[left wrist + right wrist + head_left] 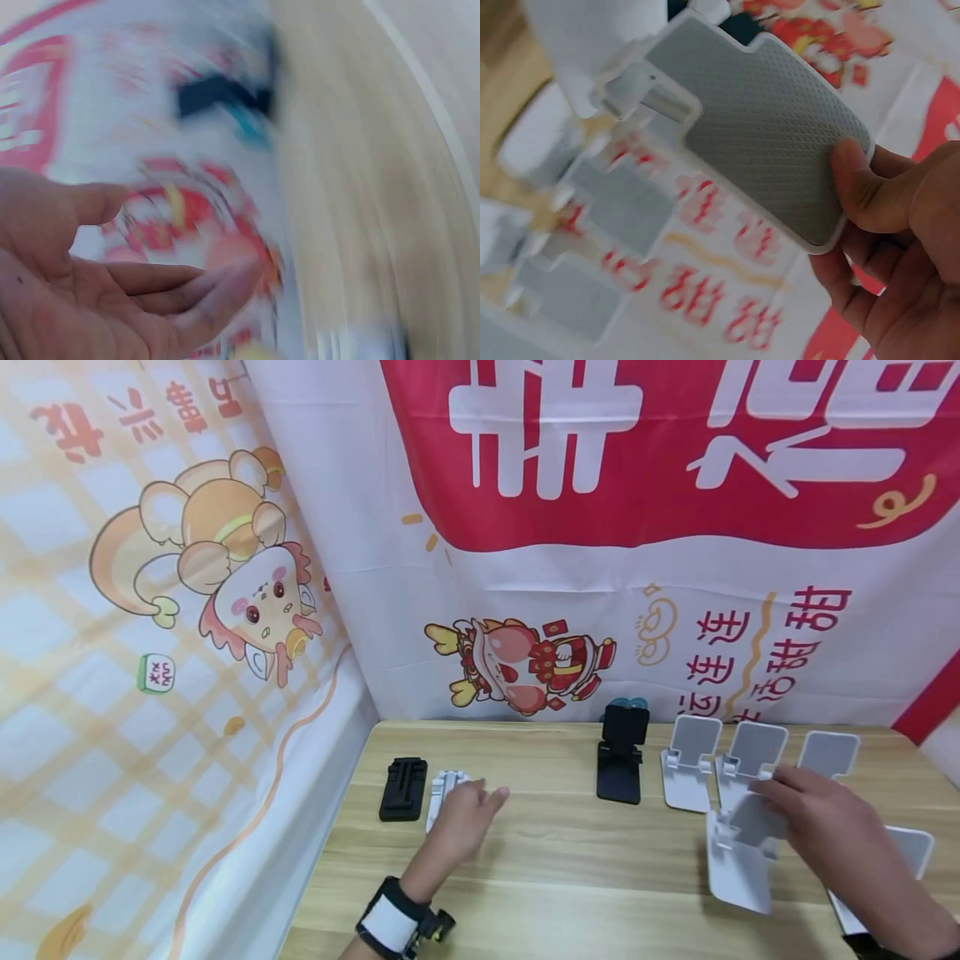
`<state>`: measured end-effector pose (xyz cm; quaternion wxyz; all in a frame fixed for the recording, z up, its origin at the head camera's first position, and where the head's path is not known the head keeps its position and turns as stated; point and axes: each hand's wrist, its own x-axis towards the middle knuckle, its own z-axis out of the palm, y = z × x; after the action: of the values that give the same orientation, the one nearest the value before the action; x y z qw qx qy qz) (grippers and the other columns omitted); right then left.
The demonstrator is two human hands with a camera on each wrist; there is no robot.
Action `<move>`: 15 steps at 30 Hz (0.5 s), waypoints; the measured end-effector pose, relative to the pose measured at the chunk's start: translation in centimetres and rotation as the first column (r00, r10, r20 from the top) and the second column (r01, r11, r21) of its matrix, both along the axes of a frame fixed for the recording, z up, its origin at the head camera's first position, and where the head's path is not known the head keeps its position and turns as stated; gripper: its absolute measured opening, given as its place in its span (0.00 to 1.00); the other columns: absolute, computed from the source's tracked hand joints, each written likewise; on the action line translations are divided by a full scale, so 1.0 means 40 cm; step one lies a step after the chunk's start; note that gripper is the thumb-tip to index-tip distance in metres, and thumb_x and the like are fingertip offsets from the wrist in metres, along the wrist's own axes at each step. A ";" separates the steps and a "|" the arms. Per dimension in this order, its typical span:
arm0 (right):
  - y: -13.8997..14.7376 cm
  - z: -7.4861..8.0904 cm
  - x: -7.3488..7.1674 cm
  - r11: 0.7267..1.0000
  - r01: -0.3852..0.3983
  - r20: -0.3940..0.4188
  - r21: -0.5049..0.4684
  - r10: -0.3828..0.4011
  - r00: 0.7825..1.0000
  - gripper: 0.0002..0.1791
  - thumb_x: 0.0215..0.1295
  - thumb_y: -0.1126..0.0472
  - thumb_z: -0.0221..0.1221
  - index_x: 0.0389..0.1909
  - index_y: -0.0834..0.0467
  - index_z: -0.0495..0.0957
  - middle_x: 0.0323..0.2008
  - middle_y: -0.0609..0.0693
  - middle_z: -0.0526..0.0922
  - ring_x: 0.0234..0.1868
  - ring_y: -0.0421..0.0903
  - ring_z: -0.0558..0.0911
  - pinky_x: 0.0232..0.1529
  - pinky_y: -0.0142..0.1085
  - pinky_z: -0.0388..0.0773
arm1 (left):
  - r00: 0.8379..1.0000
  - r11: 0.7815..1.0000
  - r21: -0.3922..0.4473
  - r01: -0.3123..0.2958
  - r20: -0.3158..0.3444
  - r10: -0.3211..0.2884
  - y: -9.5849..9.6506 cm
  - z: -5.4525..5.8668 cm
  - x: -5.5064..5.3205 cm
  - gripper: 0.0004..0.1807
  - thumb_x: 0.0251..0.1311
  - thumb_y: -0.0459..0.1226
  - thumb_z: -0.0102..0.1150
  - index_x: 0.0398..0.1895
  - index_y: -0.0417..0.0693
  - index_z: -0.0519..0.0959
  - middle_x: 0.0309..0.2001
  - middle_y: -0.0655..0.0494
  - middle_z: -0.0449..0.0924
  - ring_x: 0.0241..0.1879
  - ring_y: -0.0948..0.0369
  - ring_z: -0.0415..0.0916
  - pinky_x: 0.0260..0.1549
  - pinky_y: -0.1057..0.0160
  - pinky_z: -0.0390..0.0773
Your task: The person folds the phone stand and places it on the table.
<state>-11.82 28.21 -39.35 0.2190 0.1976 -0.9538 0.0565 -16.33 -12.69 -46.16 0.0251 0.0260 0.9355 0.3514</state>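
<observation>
In the head view, the right hand (832, 822) grips a white folding phone stand (737, 872) by its grey-padded upper plate; this stand is unfolded and tilted, with its base directed downward, and whether the base touches the wooden table (562, 877) I cannot tell; behind it, three white phone stands (688, 781) make a row with their plates raised, and one more white phone stand (911, 850) is partly hidden by the right forearm; to the left of the row there is an unfolded black phone stand (621, 768); farther left, a folded black phone stand (403, 789) lies just beside a folded white phone stand (442, 789), which the left hand (463, 818) partly covers (if they touch, I cannot say); the left wrist view, quite blurred, shows this hand with its fingers relaxed and extended, and the thumb apart from them; in the right wrist view, the thumb presses the textured grey pad (757, 135) near its end, the other fingers stay behind the plate, and a printed cloth (900, 90) fills the background.
</observation>
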 end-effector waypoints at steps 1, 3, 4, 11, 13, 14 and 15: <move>-0.019 0.011 0.000 0.999 -0.036 -0.041 -0.019 0.035 0.999 0.21 0.31 0.78 0.69 0.33 0.60 0.86 0.31 0.53 0.81 0.29 0.51 0.78 0.29 0.50 0.82 | 0.999 0.992 0.120 0.029 0.037 -0.033 0.019 0.015 0.013 0.43 0.64 0.63 0.44 0.56 0.28 0.74 0.52 0.37 0.79 0.42 0.48 0.80 0.44 0.50 0.81; -0.059 0.029 0.000 0.995 -0.096 -0.110 -0.035 0.092 0.990 0.21 0.31 0.79 0.67 0.32 0.60 0.86 0.30 0.52 0.80 0.29 0.49 0.77 0.27 0.47 0.82 | 0.991 0.946 0.317 0.059 0.098 -0.095 0.056 0.037 0.042 0.44 0.62 0.64 0.45 0.59 0.31 0.73 0.48 0.43 0.82 0.36 0.53 0.81 0.41 0.53 0.83; -0.079 0.036 0.000 0.991 -0.123 -0.129 -0.044 0.117 0.985 0.21 0.31 0.80 0.67 0.32 0.60 0.85 0.31 0.52 0.80 0.30 0.49 0.77 0.28 0.47 0.82 | 0.985 0.921 0.382 0.071 0.117 -0.124 0.075 0.046 0.058 0.45 0.62 0.63 0.47 0.64 0.32 0.69 0.49 0.44 0.83 0.40 0.54 0.82 0.43 0.53 0.83; -0.209 0.072 0.008 0.970 -0.229 -0.128 -0.076 0.218 0.967 0.28 0.28 0.84 0.61 0.35 0.58 0.85 0.33 0.48 0.78 0.35 0.46 0.78 0.33 0.41 0.83 | 0.922 0.702 0.706 0.088 0.209 -0.326 0.187 0.054 0.121 0.35 0.65 0.46 0.55 0.66 0.27 0.64 0.42 0.42 0.85 0.40 0.51 0.84 0.41 0.56 0.84; -0.240 0.071 0.009 0.965 -0.248 -0.119 -0.080 0.238 0.964 0.28 0.29 0.84 0.60 0.35 0.57 0.85 0.33 0.47 0.78 0.36 0.45 0.78 0.34 0.39 0.83 | 0.909 0.664 0.745 0.073 0.224 -0.351 0.205 0.048 0.125 0.30 0.65 0.41 0.56 0.62 0.26 0.67 0.41 0.40 0.85 0.38 0.49 0.84 0.39 0.56 0.85; -0.253 0.071 0.010 0.964 -0.255 -0.110 -0.081 0.245 0.963 0.28 0.30 0.84 0.61 0.35 0.57 0.85 0.33 0.47 0.78 0.36 0.45 0.78 0.35 0.39 0.83 | 0.905 0.658 0.750 0.067 0.232 -0.356 0.211 0.045 0.125 0.27 0.65 0.39 0.57 0.60 0.27 0.69 0.40 0.40 0.86 0.37 0.50 0.85 0.38 0.56 0.85; -0.266 0.070 0.010 0.963 -0.257 -0.093 -0.084 0.249 0.964 0.28 0.30 0.84 0.62 0.36 0.57 0.85 0.34 0.46 0.78 0.36 0.45 0.77 0.36 0.39 0.83 | 0.902 0.651 0.756 0.060 0.238 -0.360 0.216 0.040 0.125 0.24 0.64 0.37 0.57 0.58 0.28 0.71 0.39 0.40 0.86 0.36 0.51 0.85 0.37 0.56 0.85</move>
<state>-11.41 17.58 -36.55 0.2579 0.3095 -0.9071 0.1216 -11.33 -4.05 -44.54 0.2284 0.0781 0.6834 0.6890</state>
